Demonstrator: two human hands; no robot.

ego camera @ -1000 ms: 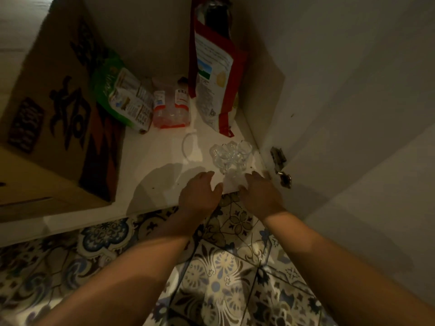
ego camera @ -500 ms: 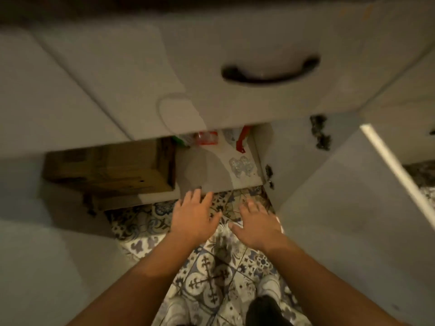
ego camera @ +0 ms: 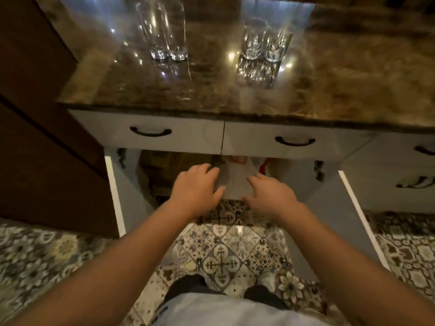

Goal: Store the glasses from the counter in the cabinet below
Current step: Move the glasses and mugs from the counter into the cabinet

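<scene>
From the head camera, both arms are reaching out over the patterned floor tiles (ego camera: 221, 260), and both hands are holding nothing. The left hand (ego camera: 196, 189) is hovering palm down with its fingers loosely spread, and the right hand (ego camera: 270, 192) is mirroring it just beside, fingers relaxed. They are hanging in front of the open cabinet (ego camera: 235, 182), whose pale doors are swinging wide: the left door (ego camera: 115, 196) and the right door (ego camera: 360, 215) are showing their thin white edges. Up on the glossy, brown-veined stone counter (ego camera: 329, 78), four clear glasses are waiting. Two tall glasses (ego camera: 164, 31), smooth and slim, are standing touching each other at the left, and two cut-pattern tumblers (ego camera: 266, 41), shorter and faceted, are standing side by side to their right, well apart from the first pair. Below the counter edge, two flat white drawers are carrying curved dark handles (ego camera: 150, 132). Inside the cabinet, a cardboard box (ego camera: 160, 165) is sitting in shadow; everything is slightly blurred.
</scene>
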